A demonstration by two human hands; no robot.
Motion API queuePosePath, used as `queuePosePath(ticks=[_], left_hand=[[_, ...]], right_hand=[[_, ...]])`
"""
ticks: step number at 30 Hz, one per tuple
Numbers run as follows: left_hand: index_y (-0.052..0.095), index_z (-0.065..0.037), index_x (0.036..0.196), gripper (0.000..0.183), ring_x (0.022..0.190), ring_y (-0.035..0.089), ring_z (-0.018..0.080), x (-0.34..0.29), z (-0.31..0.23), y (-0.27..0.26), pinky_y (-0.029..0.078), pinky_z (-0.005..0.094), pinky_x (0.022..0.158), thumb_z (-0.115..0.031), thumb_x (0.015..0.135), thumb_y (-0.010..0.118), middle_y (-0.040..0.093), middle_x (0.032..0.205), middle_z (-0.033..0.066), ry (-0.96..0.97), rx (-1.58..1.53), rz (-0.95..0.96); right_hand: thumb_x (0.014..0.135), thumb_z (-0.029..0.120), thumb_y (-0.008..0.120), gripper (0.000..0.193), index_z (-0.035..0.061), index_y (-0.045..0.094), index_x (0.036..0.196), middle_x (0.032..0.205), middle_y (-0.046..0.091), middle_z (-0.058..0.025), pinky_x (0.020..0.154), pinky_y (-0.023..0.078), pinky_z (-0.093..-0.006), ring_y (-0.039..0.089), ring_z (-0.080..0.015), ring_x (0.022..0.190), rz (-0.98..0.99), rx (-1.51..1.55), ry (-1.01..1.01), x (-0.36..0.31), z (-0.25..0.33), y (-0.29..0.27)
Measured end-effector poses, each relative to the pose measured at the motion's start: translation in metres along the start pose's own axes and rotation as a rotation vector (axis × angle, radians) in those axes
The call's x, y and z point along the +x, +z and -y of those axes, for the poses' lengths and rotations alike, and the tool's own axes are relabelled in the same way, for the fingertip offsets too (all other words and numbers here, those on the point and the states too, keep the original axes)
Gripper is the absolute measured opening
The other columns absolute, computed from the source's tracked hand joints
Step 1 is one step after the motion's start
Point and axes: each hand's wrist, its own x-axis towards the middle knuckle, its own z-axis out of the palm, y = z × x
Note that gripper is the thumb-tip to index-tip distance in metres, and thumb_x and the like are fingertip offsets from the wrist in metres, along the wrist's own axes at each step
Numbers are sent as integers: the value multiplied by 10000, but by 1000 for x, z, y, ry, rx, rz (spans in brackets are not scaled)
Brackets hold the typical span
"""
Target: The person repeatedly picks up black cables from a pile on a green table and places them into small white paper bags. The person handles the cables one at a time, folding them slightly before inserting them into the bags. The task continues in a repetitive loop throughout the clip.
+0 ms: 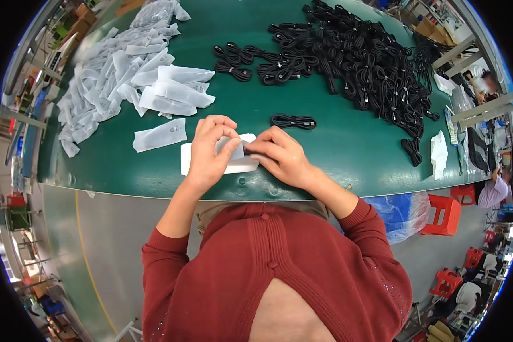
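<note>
Close to the table's near edge, my left hand [205, 154] pinches a small translucent plastic bag [231, 146] between thumb and fingers. My right hand [288, 157] meets it from the right, its fingers closed on a dark coiled cable [248, 152] at the bag's edge. Most of that cable is hidden by my fingers, so how far it sits inside the bag I cannot tell. A white block or box [242, 166] lies under both hands. Just beyond my right hand rests one tied black cable [293, 121]. One flat bag [161, 135] lies left of my left hand.
A heap of translucent bags [105, 80] covers the table's left side. A large pile of tied black cables [359, 57] spreads over the right. A crumpled white bag [439, 155] lies near the right edge. Red stools [442, 215] stand on the floor to the right.
</note>
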Motion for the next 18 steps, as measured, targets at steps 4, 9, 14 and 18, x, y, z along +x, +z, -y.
queuePosePath(ticks=[4, 9, 14, 18], left_hand=[[642, -42, 895, 93, 1021, 516, 170, -1, 3, 3, 413, 317, 891, -128, 889, 676, 591, 1140, 63, -34, -236, 30], [668, -25, 985, 132, 823, 497, 78, 19, 11, -17, 401, 240, 756, -141, 923, 673, 598, 1012, 5, -222, -787, -79], [640, 15, 1127, 248, 726, 537, 91, 67, 74, -120, 412, 204, 622, -182, 977, 626, 604, 884, 22, -153, -722, -467], [590, -6, 1229, 364, 932, 592, 197, 66, 85, -116, 493, 289, 750, -211, 938, 672, 551, 1161, 105, 79, 302, -839]], right_hand=[[779, 100, 825, 449, 27, 560, 1134, 1112, 561, -93, 638, 495, -289, 580, -151, 746, -243, 266, 292, 7, 17, 9], [782, 59, 804, 345, 39, 582, 1045, 1099, 563, -116, 627, 485, -268, 582, -124, 737, -288, 152, 298, 19, 17, -12], [773, 121, 773, 341, 57, 635, 1078, 1113, 574, -126, 787, 480, -394, 574, -295, 968, -58, -445, 420, -2, -16, -47], [775, 151, 771, 454, 82, 637, 1204, 1111, 562, -107, 852, 439, -419, 536, -299, 1030, 160, -571, 476, -39, -36, -60]])
